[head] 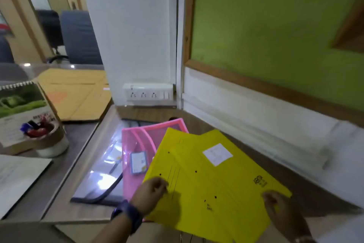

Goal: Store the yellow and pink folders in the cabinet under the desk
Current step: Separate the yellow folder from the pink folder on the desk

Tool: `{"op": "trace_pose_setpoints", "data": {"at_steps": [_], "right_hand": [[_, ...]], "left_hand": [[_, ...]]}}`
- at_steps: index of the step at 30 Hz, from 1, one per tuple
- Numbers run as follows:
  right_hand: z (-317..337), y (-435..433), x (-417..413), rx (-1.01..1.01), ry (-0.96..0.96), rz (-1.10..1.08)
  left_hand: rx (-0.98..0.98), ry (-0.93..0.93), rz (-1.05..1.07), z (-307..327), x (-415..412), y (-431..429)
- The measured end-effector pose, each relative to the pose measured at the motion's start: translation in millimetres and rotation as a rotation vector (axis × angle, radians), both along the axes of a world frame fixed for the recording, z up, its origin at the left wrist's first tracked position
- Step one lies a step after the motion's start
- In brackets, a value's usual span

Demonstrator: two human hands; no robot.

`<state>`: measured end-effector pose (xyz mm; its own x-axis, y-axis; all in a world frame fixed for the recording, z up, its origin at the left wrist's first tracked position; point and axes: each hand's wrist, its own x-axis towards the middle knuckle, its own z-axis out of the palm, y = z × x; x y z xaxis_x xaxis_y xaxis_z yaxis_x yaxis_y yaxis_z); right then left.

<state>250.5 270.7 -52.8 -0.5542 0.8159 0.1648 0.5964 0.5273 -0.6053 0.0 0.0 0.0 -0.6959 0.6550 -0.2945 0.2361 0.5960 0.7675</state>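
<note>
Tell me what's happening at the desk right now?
A person holds the yellow folders over the desk, the left hand on the left edge and the right hand at the right corner. The pink folder lies beneath them on the desk. No cabinet is in view.

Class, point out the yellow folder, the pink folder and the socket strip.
yellow folder [206, 179]: head view, middle of its cover.
pink folder [136, 144]: head view, its exposed left part.
socket strip [147, 93]: head view, its front face.

Pink folder [136, 150] half under yellow folders [212, 181]; label print [217, 154] unreadable.
</note>
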Motion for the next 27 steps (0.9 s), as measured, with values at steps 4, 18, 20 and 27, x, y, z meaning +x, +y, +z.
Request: {"op": "trace_pose_setpoints", "data": {"at_steps": [4, 18, 20, 27], "right_hand": [[18, 55, -40, -0.254, 0.0, -0.083], [-12, 37, -38, -0.428, -0.477, -0.082], [-6, 10, -42, -0.316, -0.539, -0.093], [22, -58, -56, -0.234, -0.685, -0.085]], "left_hand": [[-0.199, 0.246, 0.175, -9, -37, 16], [-0.258, 0.042, 0.25, -17, -21, 38], [-0.196, -0.032, 0.274, -20, -12, 44], [-0.29, -0.049, 0.212, -28, -13, 57]]}}
